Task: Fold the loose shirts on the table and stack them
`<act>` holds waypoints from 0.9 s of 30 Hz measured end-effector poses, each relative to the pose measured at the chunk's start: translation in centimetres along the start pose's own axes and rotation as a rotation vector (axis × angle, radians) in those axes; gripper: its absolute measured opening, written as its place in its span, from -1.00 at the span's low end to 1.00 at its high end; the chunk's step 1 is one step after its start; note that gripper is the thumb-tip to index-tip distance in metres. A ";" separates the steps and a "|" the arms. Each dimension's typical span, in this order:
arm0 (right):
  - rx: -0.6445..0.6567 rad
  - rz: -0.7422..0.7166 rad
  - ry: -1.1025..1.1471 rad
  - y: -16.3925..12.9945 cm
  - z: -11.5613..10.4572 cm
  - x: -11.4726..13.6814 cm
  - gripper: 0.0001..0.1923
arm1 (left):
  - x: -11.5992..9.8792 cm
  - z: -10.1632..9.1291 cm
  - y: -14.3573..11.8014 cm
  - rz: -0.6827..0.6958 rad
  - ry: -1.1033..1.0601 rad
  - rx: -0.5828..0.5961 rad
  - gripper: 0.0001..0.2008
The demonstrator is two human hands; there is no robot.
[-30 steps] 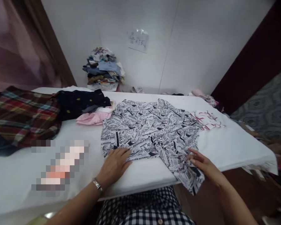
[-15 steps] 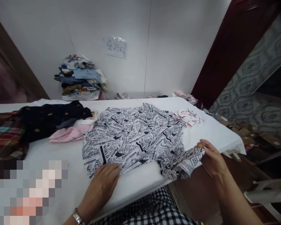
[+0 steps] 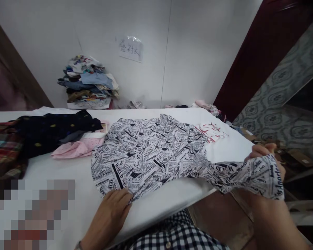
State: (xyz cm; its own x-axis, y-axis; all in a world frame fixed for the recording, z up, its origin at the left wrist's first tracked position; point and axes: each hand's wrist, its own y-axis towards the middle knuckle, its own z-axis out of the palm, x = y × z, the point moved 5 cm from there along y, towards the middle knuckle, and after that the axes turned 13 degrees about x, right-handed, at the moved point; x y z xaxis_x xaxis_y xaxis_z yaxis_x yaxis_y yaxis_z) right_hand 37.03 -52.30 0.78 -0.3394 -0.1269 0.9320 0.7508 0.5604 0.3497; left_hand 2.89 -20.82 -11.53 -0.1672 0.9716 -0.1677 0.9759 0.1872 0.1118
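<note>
A black-and-white newspaper-print shirt (image 3: pixel 151 152) lies spread on the white table (image 3: pixel 67 173). My left hand (image 3: pixel 112 217) presses flat on the shirt's near hem at the table's front edge. My right hand (image 3: pixel 266 154) grips the shirt's sleeve (image 3: pixel 250 175) and holds it stretched out to the right, past the table's corner and off the surface.
A dark dotted garment (image 3: pixel 52 130), a pink one (image 3: pixel 78 147) and a plaid cloth (image 3: pixel 3 149) lie at the left. A white-and-red piece (image 3: pixel 211 130) sits at the far right. A pile of folded clothes (image 3: pixel 88 81) stands against the wall.
My right hand has picked up the sleeve from the table's front edge and pulled it out to the right. My left hand stays pressed on the hem.
</note>
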 end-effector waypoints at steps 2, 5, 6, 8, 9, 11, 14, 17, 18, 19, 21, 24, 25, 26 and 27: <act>-0.019 0.053 0.123 0.5 1.1 -0.4 -0.73 | 0.9 0.1 -0.4 -0.012 0.006 -0.043 -0.77; 0.040 0.172 0.141 0.7 3.5 -1.1 -0.74 | 1.9 0.1 -0.8 -0.035 0.006 -0.024 -0.81; 0.056 0.179 0.140 0.8 4.0 -1.2 -0.75 | 2.1 -0.1 -0.8 -0.032 -0.004 -0.013 -0.82; 0.091 0.171 0.152 1.1 4.7 -1.2 -0.78 | 2.0 -0.7 -0.9 0.006 -0.035 -0.012 -0.84; 0.116 0.179 0.155 1.4 5.0 -1.3 -0.78 | 1.7 -1.0 -0.9 0.039 -0.053 -0.018 -0.84; 0.185 0.233 0.136 2.1 6.1 -1.8 -0.77 | 1.3 -1.5 -0.8 0.107 -0.078 -0.039 -0.82; 0.298 0.322 0.096 3.3 9.0 -3.5 -0.72 | 1.3 -1.4 -0.9 0.132 -0.075 -0.081 -0.79; 0.412 0.284 -0.002 4.6 11.8 -6.6 -0.66 | 2.2 -0.6 -1.1 0.069 -0.040 -0.135 -0.79; 0.438 0.259 -0.078 5.0 12.0 -8.0 -0.63 | 2.6 -0.3 -1.2 0.046 -0.024 -0.147 -0.77; 0.429 0.248 -0.173 5.5 11.6 -9.4 -0.61 | 3.0 0.1 -1.3 0.030 -0.005 -0.156 -0.74; 0.268 0.315 -0.385 6.3 8.7 -12.5 -0.58 | 3.5 0.6 -1.7 0.012 0.037 -0.154 -0.63; 0.066 0.565 -0.766 7.1 2.9 -15.9 -0.55 | 3.7 1.0 -2.1 0.012 0.075 -0.165 -0.59; 0.052 0.629 -0.846 7.4 1.6 -16.6 -0.56 | 3.7 1.0 -2.2 0.015 0.077 -0.171 -0.62; 0.057 0.675 -0.887 7.8 0.7 -17.1 -0.58 | 3.5 1.0 -2.2 0.023 0.078 -0.176 -0.67; 0.068 0.702 -0.894 8.3 0.3 -17.5 -0.60 | 3.4 0.9 -2.1 0.036 0.082 -0.181 -0.71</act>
State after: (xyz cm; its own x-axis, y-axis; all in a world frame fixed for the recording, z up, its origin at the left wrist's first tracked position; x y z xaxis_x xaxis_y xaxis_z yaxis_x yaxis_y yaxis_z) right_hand 49.02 -45.23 -12.68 -0.1593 0.8463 0.5083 0.9113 0.3241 -0.2540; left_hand 0.45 -18.07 -13.22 -0.1505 0.9853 -0.0808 0.9416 0.1677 0.2919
